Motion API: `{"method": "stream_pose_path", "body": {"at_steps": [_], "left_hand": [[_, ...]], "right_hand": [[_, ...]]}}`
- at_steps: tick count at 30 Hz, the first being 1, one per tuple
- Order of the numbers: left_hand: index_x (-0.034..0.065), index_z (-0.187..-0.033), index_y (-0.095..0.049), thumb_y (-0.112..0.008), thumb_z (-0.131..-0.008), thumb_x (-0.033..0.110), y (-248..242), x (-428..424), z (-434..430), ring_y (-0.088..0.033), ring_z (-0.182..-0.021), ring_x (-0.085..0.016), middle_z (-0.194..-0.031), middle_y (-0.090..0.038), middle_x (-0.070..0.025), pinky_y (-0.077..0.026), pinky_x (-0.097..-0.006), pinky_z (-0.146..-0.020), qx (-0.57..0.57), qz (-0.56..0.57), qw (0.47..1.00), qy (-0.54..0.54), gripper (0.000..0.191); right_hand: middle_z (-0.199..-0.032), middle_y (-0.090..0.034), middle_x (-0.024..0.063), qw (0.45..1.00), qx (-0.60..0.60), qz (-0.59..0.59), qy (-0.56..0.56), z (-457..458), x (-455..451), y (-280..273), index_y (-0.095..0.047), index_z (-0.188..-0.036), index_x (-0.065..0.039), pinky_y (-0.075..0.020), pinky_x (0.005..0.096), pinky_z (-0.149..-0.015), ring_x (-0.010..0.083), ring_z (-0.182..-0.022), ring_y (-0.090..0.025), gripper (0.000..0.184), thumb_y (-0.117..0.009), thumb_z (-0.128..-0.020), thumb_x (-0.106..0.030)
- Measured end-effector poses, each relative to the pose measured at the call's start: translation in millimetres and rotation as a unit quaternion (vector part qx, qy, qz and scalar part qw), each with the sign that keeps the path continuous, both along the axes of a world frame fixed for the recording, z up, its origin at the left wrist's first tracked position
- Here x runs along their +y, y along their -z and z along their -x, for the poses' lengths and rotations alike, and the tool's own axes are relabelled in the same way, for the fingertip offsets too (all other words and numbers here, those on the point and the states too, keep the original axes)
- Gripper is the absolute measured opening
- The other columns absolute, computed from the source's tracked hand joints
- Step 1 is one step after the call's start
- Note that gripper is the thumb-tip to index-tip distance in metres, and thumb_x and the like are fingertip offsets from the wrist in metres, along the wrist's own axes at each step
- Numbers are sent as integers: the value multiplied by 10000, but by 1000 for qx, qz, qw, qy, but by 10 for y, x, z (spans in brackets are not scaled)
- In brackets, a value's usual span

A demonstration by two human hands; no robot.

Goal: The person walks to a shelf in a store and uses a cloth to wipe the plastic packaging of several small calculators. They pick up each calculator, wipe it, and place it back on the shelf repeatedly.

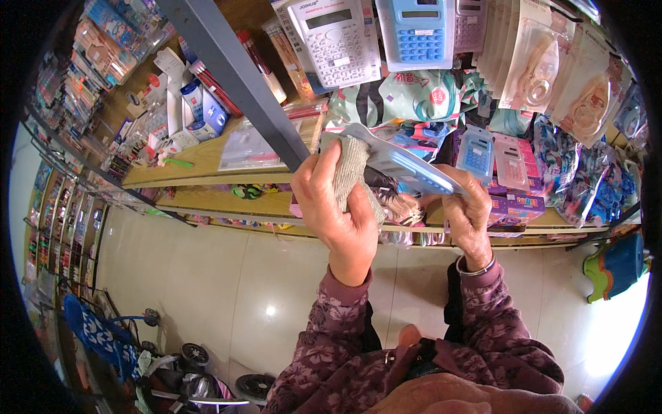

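My left hand (339, 207) grips a folded greyish-beige cloth (350, 168), which lies against the upper end of a blister-packed blue calculator (408, 165). The pack is tilted and seen nearly edge-on. At its other end, my right hand (468, 209) pinches the pack between thumb and fingers. Both hands are raised in front of a wooden shelf (248, 178). Behind them hang a white scientific calculator (333, 46) and a light blue calculator (416, 39), both in blister packs. The far face of the held pack is hidden.
A dark metal post (240, 77) slants down left of my hands. Correction-tape packs (532, 72) hang at right, above small packed calculators (476, 155) and purple boxes (517, 207). A stroller (170, 372) stands at lower left, and stacked plastic stools (618, 269) are at right.
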State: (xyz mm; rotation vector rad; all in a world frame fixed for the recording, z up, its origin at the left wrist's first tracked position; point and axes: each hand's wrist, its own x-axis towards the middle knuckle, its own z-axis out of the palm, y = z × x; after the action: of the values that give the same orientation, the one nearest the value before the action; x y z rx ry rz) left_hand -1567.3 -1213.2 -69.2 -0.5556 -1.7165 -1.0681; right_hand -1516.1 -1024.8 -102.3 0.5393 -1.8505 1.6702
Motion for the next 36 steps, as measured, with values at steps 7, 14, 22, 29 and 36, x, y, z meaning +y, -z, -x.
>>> {"method": "stream_pose_path", "body": {"at_steps": [7,14,22,29,36], "left_hand": [[44,-1334,-630,-596,-774,-48,-9,-42,9,-567,-1098,-373,-1194,-605,-186,-464,-465,-956,14,-12,1000,-20,569],[32,-1304,-642,-599,-786,-81,-25,-2,-16,-587,-1124,-353,-1214,-613,-177,-475,-441,-986,38,11,999,16,532],[29,-1279,-651,-601,-817,-63,10,123,-86,-591,-1116,-362,-1206,-622,-175,-454,-465,-1008,9,51,997,61,473],[16,-1293,-629,-574,-781,-115,-14,41,24,-581,-1111,-365,-1200,-594,-181,-460,-458,-1007,-35,-97,987,123,532],[54,-1283,-679,-632,-855,47,92,285,-260,-604,-1107,-357,-1216,-618,-202,-480,-446,-973,7,59,986,156,431]], "right_hand": [[-1189,-735,191,997,16,-80,13,-34,17,-66,-632,-1256,33,-643,352,-843,231,-978,-757,553,-382,-783,171],[-1386,-585,117,961,-136,131,-200,20,-150,106,-520,-1468,-13,-572,356,-931,204,-1198,-611,611,-486,-872,115],[-1557,-474,133,932,-195,160,-262,41,-207,158,-314,-1621,-44,-507,384,-1045,231,-1380,-500,1185,-634,-799,-835],[-1576,-463,165,966,-139,-36,-213,98,-203,115,-417,-1571,-12,-345,437,-1185,252,-1391,-475,1108,-495,-864,-862],[-1341,-621,73,964,-170,127,-161,94,-117,310,-499,-1514,-30,-496,321,-980,157,-1195,-582,1035,-559,-859,-829]]}}
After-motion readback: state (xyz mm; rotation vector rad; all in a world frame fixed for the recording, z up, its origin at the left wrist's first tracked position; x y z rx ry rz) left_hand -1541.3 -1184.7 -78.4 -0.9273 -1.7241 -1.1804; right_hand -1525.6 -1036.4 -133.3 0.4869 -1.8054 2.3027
